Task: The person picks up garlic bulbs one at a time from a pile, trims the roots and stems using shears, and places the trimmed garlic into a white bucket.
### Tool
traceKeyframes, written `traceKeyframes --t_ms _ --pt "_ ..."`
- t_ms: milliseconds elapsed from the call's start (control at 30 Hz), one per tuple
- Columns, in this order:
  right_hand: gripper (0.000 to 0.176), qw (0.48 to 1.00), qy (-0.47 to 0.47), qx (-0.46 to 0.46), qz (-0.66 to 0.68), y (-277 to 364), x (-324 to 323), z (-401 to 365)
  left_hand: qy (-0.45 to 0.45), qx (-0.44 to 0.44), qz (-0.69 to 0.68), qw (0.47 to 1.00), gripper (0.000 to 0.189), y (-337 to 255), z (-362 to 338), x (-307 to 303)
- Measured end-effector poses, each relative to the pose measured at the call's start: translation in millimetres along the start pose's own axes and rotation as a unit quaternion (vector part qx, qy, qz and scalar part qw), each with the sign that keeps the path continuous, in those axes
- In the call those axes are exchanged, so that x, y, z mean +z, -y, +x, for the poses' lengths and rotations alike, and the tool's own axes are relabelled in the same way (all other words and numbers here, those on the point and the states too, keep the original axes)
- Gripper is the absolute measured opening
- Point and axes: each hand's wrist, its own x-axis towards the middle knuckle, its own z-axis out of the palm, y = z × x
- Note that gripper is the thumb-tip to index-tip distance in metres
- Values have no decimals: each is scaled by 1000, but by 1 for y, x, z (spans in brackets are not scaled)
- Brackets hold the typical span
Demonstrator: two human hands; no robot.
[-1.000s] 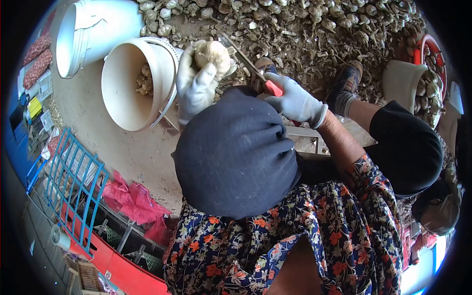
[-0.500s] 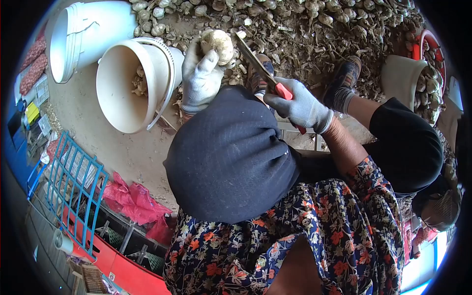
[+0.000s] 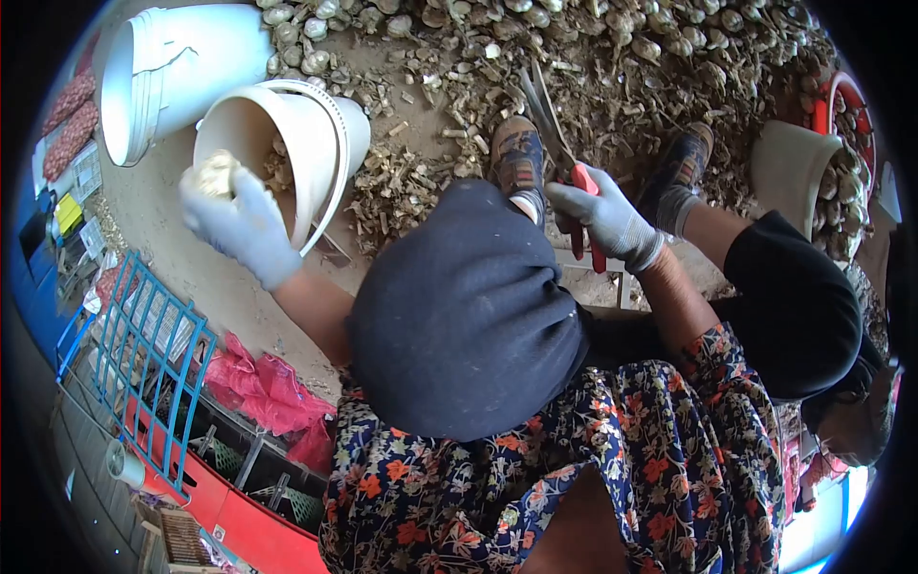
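Observation:
My left hand (image 3: pixel 247 230), in a grey-white glove, is closed around a pale garlic bulb (image 3: pixel 216 174) at the mouth of a tipped cream bucket (image 3: pixel 356 124). Some garlic (image 3: pixel 279 170) lies inside that bucket. My right hand (image 3: pixel 617 220), gloved too, grips red-handled shears (image 3: pixel 585 179) above my shoe. Their two long blades point up and away, slightly apart at the tips. The palm hides part of the handles.
Garlic bulbs (image 3: pixel 660 38) and cut stalks (image 3: pixel 421 172) cover the ground ahead. A white bucket (image 3: pixel 215 67) lies at the upper left. Another container (image 3: pixel 779 167) holding garlic is at the right. A blue metal rack (image 3: pixel 158 354) and pink sacking (image 3: pixel 273 387) are at the lower left.
My left hand has swung left with the garlic bulb, from beside the blades to the bucket's mouth. My right hand has shifted slightly right, and the shears' blades have parted.

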Motion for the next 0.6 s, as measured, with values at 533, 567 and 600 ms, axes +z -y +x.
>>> traceKeyframes --t_ms 533,567,600 --pt "40 964 -110 -42 -240 -9 -15 35 327 -413 -110 843 36 171 -27 241" --pt "38 951 -118 -61 -279 -2 -13 36 349 -398 -136 838 44 151 -25 227" --pt "38 951 -120 -63 -278 -2 -13 39 351 -395 -137 838 44 135 -28 214"
